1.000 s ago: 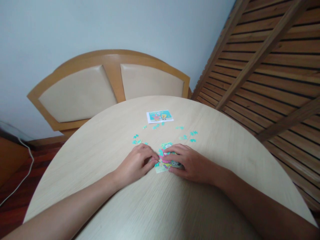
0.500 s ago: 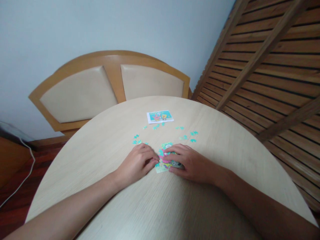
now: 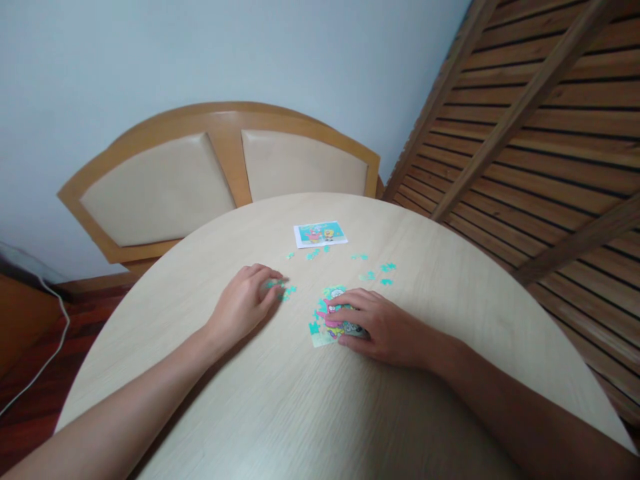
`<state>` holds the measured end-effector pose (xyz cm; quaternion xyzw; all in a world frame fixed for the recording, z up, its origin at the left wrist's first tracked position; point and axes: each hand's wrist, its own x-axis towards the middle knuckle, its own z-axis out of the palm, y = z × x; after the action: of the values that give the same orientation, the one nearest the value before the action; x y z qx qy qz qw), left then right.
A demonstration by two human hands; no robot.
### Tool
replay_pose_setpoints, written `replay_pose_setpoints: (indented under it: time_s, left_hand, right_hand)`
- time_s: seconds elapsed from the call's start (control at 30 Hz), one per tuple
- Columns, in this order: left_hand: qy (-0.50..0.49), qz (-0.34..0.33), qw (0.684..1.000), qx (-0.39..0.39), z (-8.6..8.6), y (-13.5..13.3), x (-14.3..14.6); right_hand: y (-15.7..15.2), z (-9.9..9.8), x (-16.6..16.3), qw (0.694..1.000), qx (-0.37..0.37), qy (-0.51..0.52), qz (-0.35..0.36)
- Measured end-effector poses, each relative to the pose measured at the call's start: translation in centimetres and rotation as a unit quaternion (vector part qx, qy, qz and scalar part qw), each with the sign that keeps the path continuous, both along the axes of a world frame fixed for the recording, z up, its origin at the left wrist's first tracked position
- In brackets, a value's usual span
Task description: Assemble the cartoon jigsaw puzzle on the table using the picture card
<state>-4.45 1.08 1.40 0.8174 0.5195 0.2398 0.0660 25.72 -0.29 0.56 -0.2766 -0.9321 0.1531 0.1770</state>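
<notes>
A partly joined jigsaw puzzle (image 3: 324, 337) with a pink cartoon figure lies on the table before me. My right hand (image 3: 377, 325) rests on its right side, fingers spread and covering part of the picture. To the left, my left hand (image 3: 245, 300) hovers over or touches a group of loose turquoise puzzle pieces (image 3: 290, 291). Its fingers are curved and apart, with nothing visible between them; some of those pieces are hidden under the fingertips. At the puzzle's left edge lies a turquoise piece (image 3: 314, 328).
Behind the puzzle lies a picture card (image 3: 320, 233) with a pink and a yellow cartoon figure. More loose pieces (image 3: 387, 267) are scattered on the round wooden table (image 3: 450, 267). A padded chair back (image 3: 165, 190) stands beyond, and a slatted wooden screen (image 3: 540, 127) at the right.
My left hand has moved from the puzzle's left edge out to the loose pieces on the left, uncovering the turquoise piece at that edge. My right hand has stayed in place.
</notes>
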Motion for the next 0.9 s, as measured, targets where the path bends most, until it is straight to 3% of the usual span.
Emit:
replay_pose_setpoints:
  time_s: [0.1, 0.27, 0.47, 0.9]
  left_hand:
    - [0.021, 0.038, 0.999, -0.007, 0.09, 0.34, -1.1]
    - [0.028, 0.042, 0.998, -0.03, 0.08, 0.14, -1.29]
    - [0.041, -0.031, 0.997, -0.052, 0.07, -0.22, -0.66]
    - [0.036, -0.077, 0.995, -0.055, -0.37, -0.22, -1.08]
  right_hand:
    - [0.01, -0.03, 0.04, 1.0, -0.002, -0.003, -0.001]
    - [-0.03, 0.06, 0.06, 1.0, -0.006, -0.009, -0.001]
    - [-0.08, 0.19, -0.01, 1.0, -0.006, -0.008, -0.002]
    - [-0.06, 0.0, 0.08, 1.0, 0.0, 0.0, -0.005]
